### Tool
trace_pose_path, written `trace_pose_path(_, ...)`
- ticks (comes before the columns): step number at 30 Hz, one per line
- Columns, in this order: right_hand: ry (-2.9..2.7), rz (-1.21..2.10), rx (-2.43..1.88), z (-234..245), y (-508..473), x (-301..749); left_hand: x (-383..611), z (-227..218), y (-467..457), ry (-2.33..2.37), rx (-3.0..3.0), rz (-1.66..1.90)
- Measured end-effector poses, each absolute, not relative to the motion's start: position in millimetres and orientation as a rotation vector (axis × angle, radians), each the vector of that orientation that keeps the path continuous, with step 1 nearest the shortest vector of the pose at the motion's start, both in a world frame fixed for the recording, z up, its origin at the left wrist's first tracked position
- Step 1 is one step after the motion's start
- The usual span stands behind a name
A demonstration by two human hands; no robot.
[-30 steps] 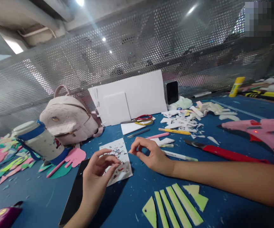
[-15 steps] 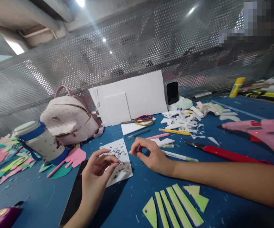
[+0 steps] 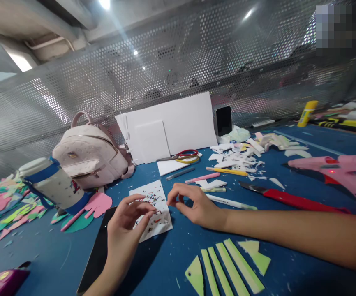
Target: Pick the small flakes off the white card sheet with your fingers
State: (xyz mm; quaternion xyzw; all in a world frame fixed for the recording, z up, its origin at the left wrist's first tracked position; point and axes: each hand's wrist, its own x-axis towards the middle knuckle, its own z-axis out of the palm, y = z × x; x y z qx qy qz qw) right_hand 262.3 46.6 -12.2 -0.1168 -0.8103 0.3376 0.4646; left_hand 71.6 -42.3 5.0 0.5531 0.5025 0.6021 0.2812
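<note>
My left hand (image 3: 125, 224) hovers over a white paper sheet (image 3: 153, 207) strewn with tiny coloured scraps, its fingers curled and pinched near the sheet's middle. What the fingertips hold is too small to name. My right hand (image 3: 193, 203) rests on the blue table (image 3: 172, 263) just right of the sheet, thumb and forefinger pinched together. A dark flat slab (image 3: 96, 255) lies under my left wrist.
Yellow-green paper strips (image 3: 227, 267) lie at the front. A red utility knife (image 3: 289, 199), a pink glue gun (image 3: 338, 170), pens, white scraps, scissors (image 3: 184, 155), white boards, a pink backpack (image 3: 88, 152) and a bottle (image 3: 51, 183) crowd the table. A perforated metal screen stands behind.
My right hand has sunk slightly toward the table. My left hand has barely moved.
</note>
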Motion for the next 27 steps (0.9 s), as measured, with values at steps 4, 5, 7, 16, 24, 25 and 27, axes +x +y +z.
trace_pose_path(4, -2.077, 0.801, -0.282, -13.0, 45.6, 263.0, 68.4, 2.2, -42.4, 1.345, 1.570, 1.534)
trace_pose_path(5, -2.094, 0.793, -0.269, -12.7, 45.2, 263.1, 67.3, 1.5, -42.1, 1.353, 1.587, 1.509)
trace_pose_path(7, -2.129, 0.765, -0.227, -11.5, 44.3, 262.9, 65.6, 0.3, -41.3, 1.373, 1.607, 1.467)
trace_pose_path(16, -2.267, 0.714, -0.072, -10.3, 43.4, 262.3, 68.5, -5.0, -40.6, 1.385, 1.731, 1.360)
trace_pose_path(24, -2.190, 0.759, -0.128, -14.3, 45.9, 261.4, 70.6, -2.3, -40.9, 1.327, 1.615, 1.323)
trace_pose_path(25, -2.172, 0.769, -0.139, -13.9, 45.9, 261.2, 70.4, -1.8, -40.9, 1.322, 1.608, 1.330)
trace_pose_path(27, -2.143, 0.784, -0.167, -12.3, 45.5, 260.9, 69.6, -1.6, -40.4, 1.326, 1.601, 1.335)
